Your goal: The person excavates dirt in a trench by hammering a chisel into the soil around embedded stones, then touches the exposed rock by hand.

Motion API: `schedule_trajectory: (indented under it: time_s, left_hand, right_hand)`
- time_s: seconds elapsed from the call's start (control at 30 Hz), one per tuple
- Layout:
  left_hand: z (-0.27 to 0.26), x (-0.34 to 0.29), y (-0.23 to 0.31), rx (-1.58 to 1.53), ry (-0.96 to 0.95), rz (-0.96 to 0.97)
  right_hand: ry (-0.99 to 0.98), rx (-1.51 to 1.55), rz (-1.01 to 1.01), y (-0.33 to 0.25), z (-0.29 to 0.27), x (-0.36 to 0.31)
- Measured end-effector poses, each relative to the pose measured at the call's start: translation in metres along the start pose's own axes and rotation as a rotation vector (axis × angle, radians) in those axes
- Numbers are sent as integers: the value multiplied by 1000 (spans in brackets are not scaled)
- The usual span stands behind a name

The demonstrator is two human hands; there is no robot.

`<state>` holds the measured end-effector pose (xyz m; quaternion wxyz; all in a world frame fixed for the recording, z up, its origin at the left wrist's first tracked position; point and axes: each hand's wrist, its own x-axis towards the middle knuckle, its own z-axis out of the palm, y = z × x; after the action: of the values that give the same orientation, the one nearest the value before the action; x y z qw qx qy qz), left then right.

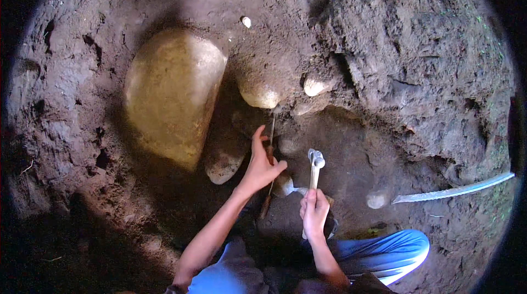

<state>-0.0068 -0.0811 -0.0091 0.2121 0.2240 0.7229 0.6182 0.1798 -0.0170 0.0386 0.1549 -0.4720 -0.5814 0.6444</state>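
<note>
My left hand (260, 166) is around a long thin tool with a metal shaft (273, 121) and a brown handle (266, 206). Its index finger and thumb stand apart, and the other fingers are partly hidden. The shaft's far tip meets the soil just under a rounded stone (262, 95). In my right hand (315, 213) is a hammer (315, 176), gripped by its pale handle with the metal head up, apart from the thin tool. Between my hands lies a trowel-like tool (284, 185) with a pale shank, partly covered by my right hand.
A large flat-faced yellowish stone (170, 96) stands at left, with a smaller rounded stone (224, 165) beside it. A pale stone (317, 85) sticks out of the rough earth bank (411, 69). At right lie a small stone (377, 199) and a long curved pale strip (453, 191).
</note>
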Motion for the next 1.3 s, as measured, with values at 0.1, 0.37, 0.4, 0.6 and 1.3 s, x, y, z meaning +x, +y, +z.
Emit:
schedule_trajectory:
  time_s: [0.1, 0.37, 0.4, 0.6, 1.3]
  left_hand:
    - [-10, -11, 13, -215, -124, -60]
    - [-28, -1, -3, 182, -345, 307]
    - [-26, -2, -2, 166, -348, 277]
    - [-13, 0, 6, 90, -249, 235]
    - [7, 35, -23, 100, -247, 592]
  right_hand:
    - [3, -9, 5, 3, -1, 2]
    - [32, 26, 56, -5, -2, 4]
    - [45, 6, 43, -5, -3, 5]
    - [41, -20, 18, -2, -2, 7]
    - [-185, -786, -649, -44, -29, -16]
